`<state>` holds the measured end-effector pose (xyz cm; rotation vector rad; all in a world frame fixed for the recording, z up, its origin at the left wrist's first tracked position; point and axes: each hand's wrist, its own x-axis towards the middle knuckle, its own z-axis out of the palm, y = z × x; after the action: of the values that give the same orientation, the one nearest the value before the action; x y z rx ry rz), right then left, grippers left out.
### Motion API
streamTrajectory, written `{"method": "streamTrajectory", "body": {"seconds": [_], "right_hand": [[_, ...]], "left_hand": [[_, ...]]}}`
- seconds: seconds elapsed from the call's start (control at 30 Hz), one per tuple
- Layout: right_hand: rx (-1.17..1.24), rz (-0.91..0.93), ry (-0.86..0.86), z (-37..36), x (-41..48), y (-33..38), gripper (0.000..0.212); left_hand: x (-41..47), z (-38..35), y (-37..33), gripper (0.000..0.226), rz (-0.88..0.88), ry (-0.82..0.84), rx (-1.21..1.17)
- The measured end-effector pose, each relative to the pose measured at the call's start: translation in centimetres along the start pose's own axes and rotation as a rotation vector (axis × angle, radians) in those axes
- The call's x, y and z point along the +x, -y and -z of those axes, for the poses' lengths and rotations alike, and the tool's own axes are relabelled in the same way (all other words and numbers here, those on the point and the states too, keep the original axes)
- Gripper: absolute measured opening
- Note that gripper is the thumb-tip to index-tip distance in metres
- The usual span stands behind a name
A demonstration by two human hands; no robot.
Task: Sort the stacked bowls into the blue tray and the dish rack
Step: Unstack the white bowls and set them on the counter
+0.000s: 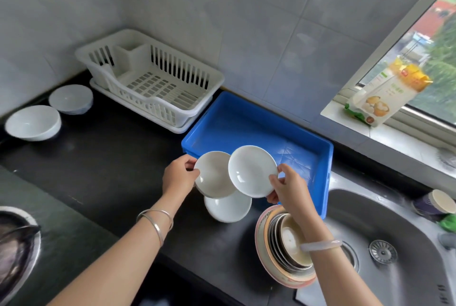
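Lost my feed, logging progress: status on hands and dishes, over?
Left hand grips white dish. Right hand pinches second dish near blue tray. Dish rack holds no dishes. Path clear.

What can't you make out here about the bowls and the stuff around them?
Head view only:
- Stack of bowls: count unclear, right forearm covers part.
- Bowl on the counter: top hidden by the left-hand bowl and right-hand bowl.
- Dark pan: cut off by the left edge.
- Bag on the sill: print blurred.
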<state>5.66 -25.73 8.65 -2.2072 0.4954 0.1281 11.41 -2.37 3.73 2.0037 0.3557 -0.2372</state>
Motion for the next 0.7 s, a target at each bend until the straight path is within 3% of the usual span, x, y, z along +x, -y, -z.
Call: {"method": "streamTrajectory", "body": {"seconds": [0.33,0.7], "right_hand": [[0.060,0.049,0.154,-8.3,4.8,5.7,0.003],[0.045,0.042,0.328,-22.0,8.6,14.1,0.020]], "left_hand": [[2.9,8.9,5.0,0.020,0.172,-0.267,-0.226],[5.5,16.8,11.4,0.020,0.364,-0.610,-0.490]]}}
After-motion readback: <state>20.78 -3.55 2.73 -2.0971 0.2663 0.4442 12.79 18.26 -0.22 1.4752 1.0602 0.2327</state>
